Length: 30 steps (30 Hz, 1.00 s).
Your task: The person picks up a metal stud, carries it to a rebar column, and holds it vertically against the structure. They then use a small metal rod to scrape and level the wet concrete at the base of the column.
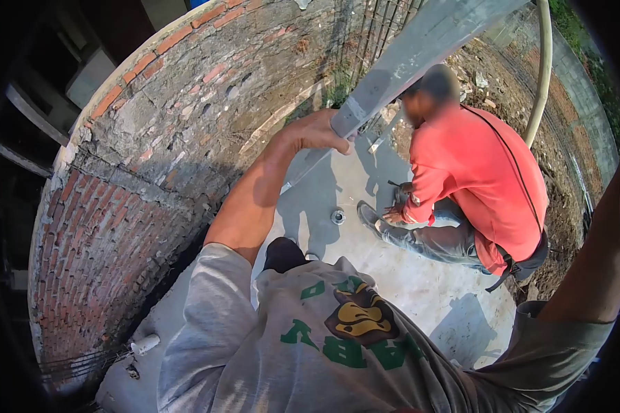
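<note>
My left hand (322,131) is wrapped round the edge of a long grey metal beam (406,58), near its lower part. The beam slants from the upper right down toward the middle of the view. My right arm (592,255) is raised at the right edge, and its hand is out of view. Below the beam, a round fitting (337,216) sits in the smooth grey concrete floor (406,282). A co-worker in a red top (489,172) crouches to the right of it, one hand low by the shoe.
A brick and stone wall (158,117) curves along the left and back. Thin rebar (386,27) stands at the top. A pale pole (543,76) rises behind the co-worker. A white pipe stub (145,344) lies low at the left.
</note>
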{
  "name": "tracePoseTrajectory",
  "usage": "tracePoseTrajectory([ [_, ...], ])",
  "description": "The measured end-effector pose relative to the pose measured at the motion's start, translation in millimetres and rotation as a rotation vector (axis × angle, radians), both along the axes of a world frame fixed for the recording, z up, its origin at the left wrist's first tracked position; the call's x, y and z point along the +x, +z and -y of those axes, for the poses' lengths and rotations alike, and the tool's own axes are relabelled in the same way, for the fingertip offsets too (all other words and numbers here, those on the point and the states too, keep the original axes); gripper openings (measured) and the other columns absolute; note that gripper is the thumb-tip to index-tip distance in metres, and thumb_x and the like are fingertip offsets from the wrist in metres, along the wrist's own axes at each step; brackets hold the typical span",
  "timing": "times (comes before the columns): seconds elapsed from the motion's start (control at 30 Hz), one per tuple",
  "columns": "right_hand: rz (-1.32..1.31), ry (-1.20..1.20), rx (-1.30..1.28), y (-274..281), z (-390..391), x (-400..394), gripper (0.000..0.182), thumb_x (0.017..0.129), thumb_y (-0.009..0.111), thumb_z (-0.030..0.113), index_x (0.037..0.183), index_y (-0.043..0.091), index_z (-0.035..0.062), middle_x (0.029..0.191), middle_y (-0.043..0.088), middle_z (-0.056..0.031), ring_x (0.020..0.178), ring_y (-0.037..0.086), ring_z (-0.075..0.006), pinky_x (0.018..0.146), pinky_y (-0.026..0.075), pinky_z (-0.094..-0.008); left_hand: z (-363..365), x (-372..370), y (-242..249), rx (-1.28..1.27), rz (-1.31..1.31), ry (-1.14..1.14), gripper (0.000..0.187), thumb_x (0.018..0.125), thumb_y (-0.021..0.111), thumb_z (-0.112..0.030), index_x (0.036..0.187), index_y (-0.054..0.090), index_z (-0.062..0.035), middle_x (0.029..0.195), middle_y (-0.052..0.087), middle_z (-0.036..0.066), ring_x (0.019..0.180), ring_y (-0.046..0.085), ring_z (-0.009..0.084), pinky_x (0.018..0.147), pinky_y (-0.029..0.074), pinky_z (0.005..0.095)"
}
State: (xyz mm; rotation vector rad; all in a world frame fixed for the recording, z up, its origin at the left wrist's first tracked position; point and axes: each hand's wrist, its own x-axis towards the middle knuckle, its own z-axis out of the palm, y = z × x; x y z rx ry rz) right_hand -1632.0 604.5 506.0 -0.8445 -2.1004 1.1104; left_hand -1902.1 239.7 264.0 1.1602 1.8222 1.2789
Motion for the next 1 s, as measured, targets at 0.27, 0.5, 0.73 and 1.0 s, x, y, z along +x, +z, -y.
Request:
tracePoseTrajectory([
  [0.27,0.031,-0.104,-0.042,-32,-13,-86,0.039,0.082,0.067,0.038,0.1,0.053,0.0068,0.082,0.057,-0.0069,0.067,0.058,-0.0108,0.057,0.046,-0.0246,-76,-90,-8,0.184,0.092,0.149,0.086,0.063,0.082,-0.036,0.133,0.044,-0.0045,0.119,0.059,0.014,0.11,0.055,0.0232,0.097,0.039,0.0339],
  [0.5,0.088,-0.206,-0.127,-74,-21,-121,0.038,0.082,0.067,0.038,0.098,0.053,0.0067,0.081,0.058,-0.0062,0.066,0.058,-0.0107,0.056,0.046,-0.0244,-139,-163,-26,0.135,-0.059,0.054,0.066,0.067,0.078,-0.026,0.123,0.051,-0.0041,0.11,0.062,0.012,0.103,0.059,0.0235,0.091,0.044,0.0347],
  [0.73,0.258,-0.329,-0.33,-172,-33,-104,0.037,0.081,0.067,0.038,0.097,0.053,0.0067,0.08,0.058,-0.0056,0.065,0.058,-0.0105,0.055,0.046,-0.0242,-189,-216,-45,0.233,0.011,-0.03,0.057,0.067,0.078,-0.019,0.115,0.054,-0.0007,0.101,0.063,0.009,0.093,0.058,0.0183,0.084,0.045,0.0323],
  [1.0,0.562,-0.357,-0.713,-355,-23,-33,0.037,0.081,0.067,0.037,0.095,0.054,0.0066,0.079,0.058,-0.0049,0.064,0.058,-0.0104,0.054,0.046,-0.024,-242,-265,-49,0.263,0.055,-0.027,0.066,0.067,0.081,-0.026,0.12,0.053,-0.0002,0.105,0.063,0.01,0.095,0.058,0.0187,0.086,0.045,0.0327],
])
